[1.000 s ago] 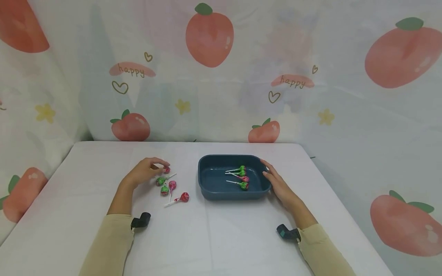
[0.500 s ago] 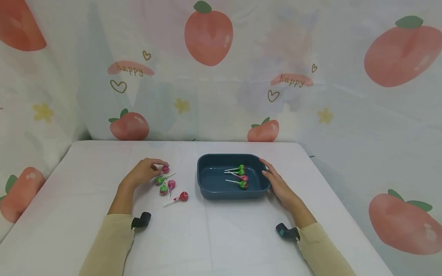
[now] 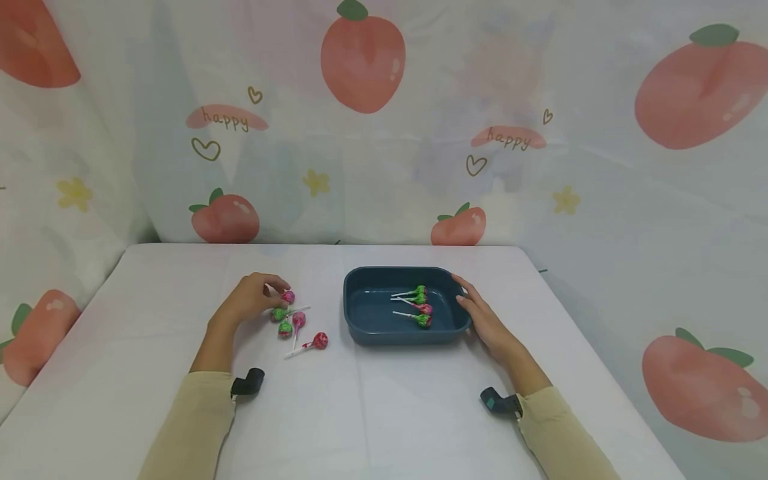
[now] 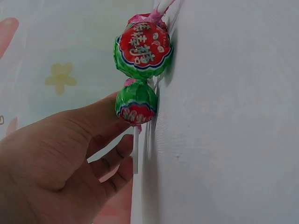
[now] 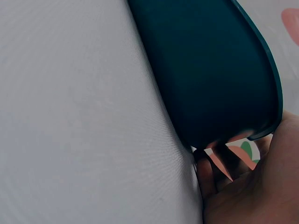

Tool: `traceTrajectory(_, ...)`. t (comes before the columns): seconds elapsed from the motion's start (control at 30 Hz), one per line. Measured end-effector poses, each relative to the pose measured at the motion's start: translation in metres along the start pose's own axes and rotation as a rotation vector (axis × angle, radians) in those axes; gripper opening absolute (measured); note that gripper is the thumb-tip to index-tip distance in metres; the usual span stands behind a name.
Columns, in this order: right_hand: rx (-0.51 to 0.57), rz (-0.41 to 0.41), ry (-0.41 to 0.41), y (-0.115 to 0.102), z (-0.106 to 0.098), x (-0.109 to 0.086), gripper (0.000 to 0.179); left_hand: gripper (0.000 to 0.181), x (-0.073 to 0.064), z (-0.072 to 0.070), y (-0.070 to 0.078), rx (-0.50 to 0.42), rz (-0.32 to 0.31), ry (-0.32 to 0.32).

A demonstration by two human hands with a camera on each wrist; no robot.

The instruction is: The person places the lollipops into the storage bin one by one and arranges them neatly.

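Note:
In the head view my left hand (image 3: pixel 255 295) bends over a small cluster of lollipops, its fingertips pinching a pink lollipop (image 3: pixel 289 297) by the head. A green lollipop (image 3: pixel 278 315) lies just below those fingers; nearby are another green lollipop (image 3: pixel 285 329), a pink one and a red one (image 3: pixel 321 341). In the left wrist view a green-and-red lollipop (image 4: pixel 136 102) covers the fingertips. My right hand (image 3: pixel 489 327) rests against the right end of a dark blue dish (image 3: pixel 408 339), fingers extended along its rim and outer wall. Several lollipops (image 3: pixel 423 321) lie inside the dish.
A white cloth (image 3: pixel 360 413) covers the table. Behind it hangs a curtain (image 3: pixel 384 193) printed with peaches. A dark wrist camera (image 3: pixel 249 381) sits on the left sleeve, and another camera (image 3: pixel 499 402) on the right one.
The left fingers have closed in on the pink lollipop, and the green lollipop beneath has turned slightly, its stick shifting right. My right hand and the dish stay put.

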State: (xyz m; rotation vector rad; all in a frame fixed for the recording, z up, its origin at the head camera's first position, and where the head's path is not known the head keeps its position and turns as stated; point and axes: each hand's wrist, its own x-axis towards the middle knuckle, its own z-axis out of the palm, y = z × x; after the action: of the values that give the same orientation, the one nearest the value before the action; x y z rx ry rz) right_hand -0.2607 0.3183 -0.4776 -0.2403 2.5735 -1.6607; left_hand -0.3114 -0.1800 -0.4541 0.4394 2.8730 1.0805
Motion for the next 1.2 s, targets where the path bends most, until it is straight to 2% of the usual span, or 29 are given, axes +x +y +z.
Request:
traceTrajectory(0.2,0.005,0.012,0.001,-0.004,0.000,-0.001,0.053,0.030,0.001,0.003,0.002,-0.014,0.001,-0.002)
traceTrajectory(0.4,0.014,0.027,-0.015,-0.028,0.002,-0.010,0.054,0.025,0.002,0.005,0.003,-0.018,0.014,0.019)
traceTrajectory(0.5,0.018,0.024,-0.018,-0.034,0.002,-0.013,0.053,0.025,0.002,0.005,0.003,-0.027,0.008,0.018)
traceTrajectory(0.8,0.022,0.016,-0.006,-0.004,0.001,-0.002,0.053,0.027,0.000,0.004,0.005,-0.026,-0.009,0.009)
traceTrajectory(1.1,0.019,0.012,0.000,-0.002,0.001,-0.002,0.053,0.027,0.000,0.003,0.014,-0.034,-0.030,0.022)
traceTrajectory(1.2,0.018,0.006,-0.001,-0.002,0.002,-0.002,0.053,0.025,0.000,0.001,0.018,-0.038,-0.015,0.023)
